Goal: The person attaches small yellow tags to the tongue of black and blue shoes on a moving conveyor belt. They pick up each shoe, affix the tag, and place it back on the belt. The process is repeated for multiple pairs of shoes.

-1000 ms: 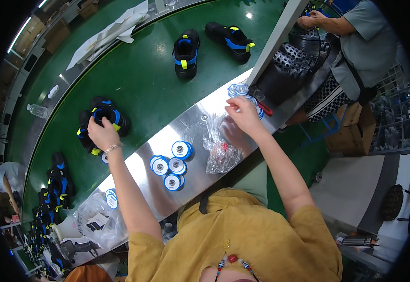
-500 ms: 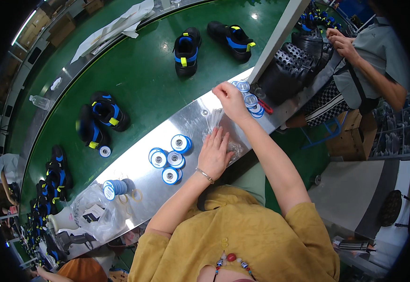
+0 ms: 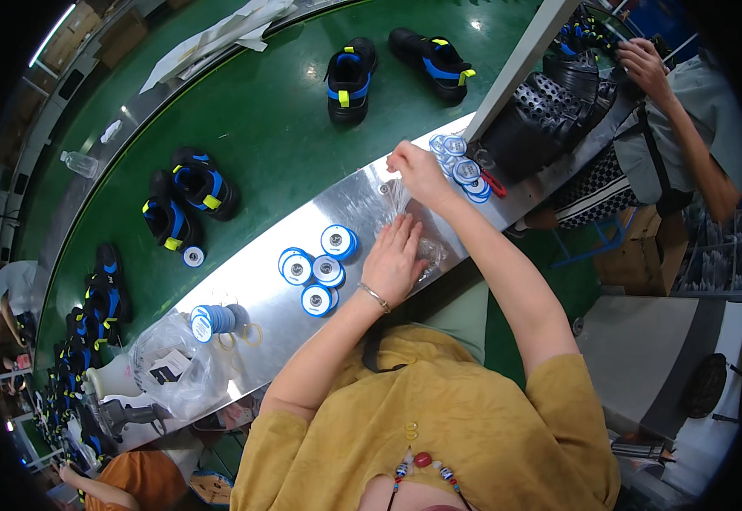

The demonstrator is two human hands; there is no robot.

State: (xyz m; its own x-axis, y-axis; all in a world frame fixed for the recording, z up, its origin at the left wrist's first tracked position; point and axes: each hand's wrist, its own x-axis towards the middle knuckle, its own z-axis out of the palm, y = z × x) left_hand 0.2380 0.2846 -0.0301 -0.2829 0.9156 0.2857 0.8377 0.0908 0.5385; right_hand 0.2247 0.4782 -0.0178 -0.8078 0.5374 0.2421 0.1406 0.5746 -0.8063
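Note:
My left hand (image 3: 394,262) lies flat with its fingers stretched out, resting on the near end of a bundle of thin clear strands (image 3: 398,201) on the metal bench top. Just beyond, my right hand (image 3: 422,179) is bent with its fingertips pinched together over the far end of the strands. What it pinches is too small to make out. Crumpled clear plastic (image 3: 430,252) shows beside my left palm. To the left of that hand lie several round white tags with blue rims (image 3: 337,241). More round tags (image 3: 466,171) lie right of my right hand, next to a red-handled tool (image 3: 494,182).
Black shoes with blue and yellow trim (image 3: 350,81) stand on the green surface beyond the bench. A stack of blue-rimmed discs (image 3: 212,322), rubber bands (image 3: 252,335) and a plastic bag (image 3: 175,375) are at left. A metal post (image 3: 520,68) and a co-worker (image 3: 686,128) are at right.
The view has shifted slightly, so the bench sits a little higher and further right. My hands keep nearly the same pose. At the right, the co-worker's hand has lifted.

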